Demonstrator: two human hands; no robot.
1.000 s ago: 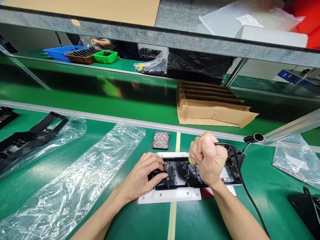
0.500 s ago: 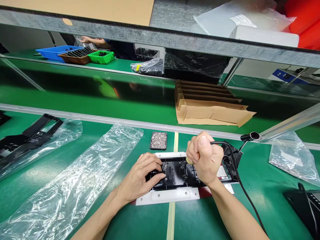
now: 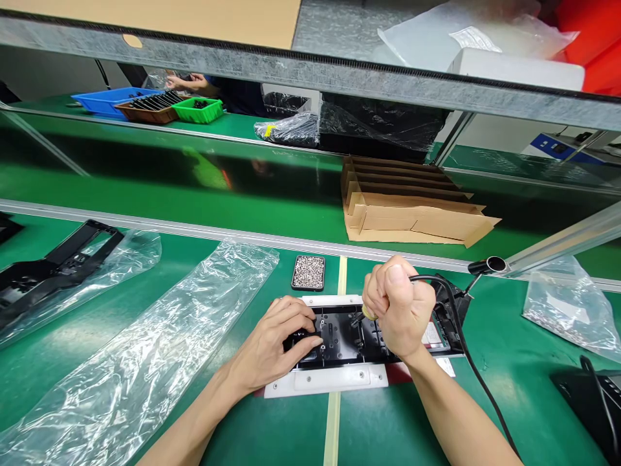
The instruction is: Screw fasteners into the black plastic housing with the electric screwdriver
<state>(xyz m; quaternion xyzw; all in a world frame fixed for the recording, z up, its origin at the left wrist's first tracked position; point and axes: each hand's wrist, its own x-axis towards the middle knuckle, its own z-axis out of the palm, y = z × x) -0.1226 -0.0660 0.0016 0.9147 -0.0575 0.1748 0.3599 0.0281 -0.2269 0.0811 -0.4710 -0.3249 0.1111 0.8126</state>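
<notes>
Both hands working: your right hand [image 3: 400, 309] fisting corded screwdriver [image 3: 365, 315] upright at 12 o'clock; left hand [image 3: 276, 343] flat, fingers extended, pinning black panel [image 3: 342, 340]; keep bit plumb.

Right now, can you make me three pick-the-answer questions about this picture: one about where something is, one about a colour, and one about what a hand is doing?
1. Where is the small black tray of silvery screws?
A. Just beyond the black plastic part in the white holder
B. In the blue bin
C. On the folded brown cardboard

2. What colour is the work table?
A. Red
B. Green
C. Yellow

3. What is the right hand doing?
A. Lying flat and open
B. Closed in a fist round a corded tool
C. Lifting a clear bag

Answers: 1 A, the tray sits on the table right behind the holder. 2 B, the surface is green all around the hands. 3 B, the fingers are curled tight and a black cable runs out of the fist, while the left hand presses on the part.
</notes>
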